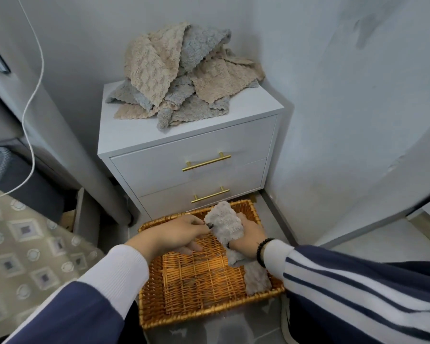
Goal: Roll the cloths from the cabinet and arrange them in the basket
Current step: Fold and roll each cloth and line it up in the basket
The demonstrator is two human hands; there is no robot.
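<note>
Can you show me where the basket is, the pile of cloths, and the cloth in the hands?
basket (pixel 184 316): head view, front wicker rim.
pile of cloths (pixel 181 75): head view, middle of the heap on the cabinet.
grey cloth (pixel 224 219): head view, rolled part above the right hand.
</note>
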